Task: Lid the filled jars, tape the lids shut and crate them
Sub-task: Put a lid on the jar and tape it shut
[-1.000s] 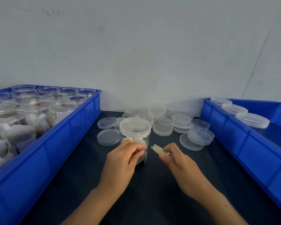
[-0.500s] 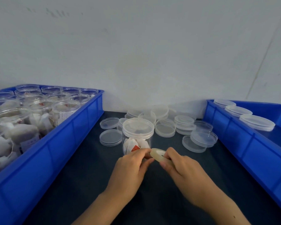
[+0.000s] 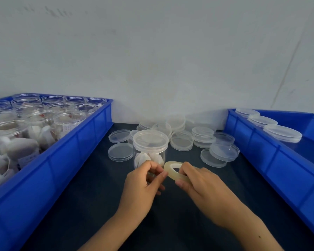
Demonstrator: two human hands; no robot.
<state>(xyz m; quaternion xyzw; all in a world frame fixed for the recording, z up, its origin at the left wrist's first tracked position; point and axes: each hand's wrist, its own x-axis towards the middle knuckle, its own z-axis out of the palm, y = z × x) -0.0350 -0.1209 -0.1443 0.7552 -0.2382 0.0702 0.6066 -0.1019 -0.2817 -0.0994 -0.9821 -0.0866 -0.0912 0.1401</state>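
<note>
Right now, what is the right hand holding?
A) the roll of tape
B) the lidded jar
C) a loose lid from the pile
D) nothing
A: the right hand has its fingers curled round the roll of tape, just in front of the lidded jar, while the left hand pinches at the roll's edge.
</note>
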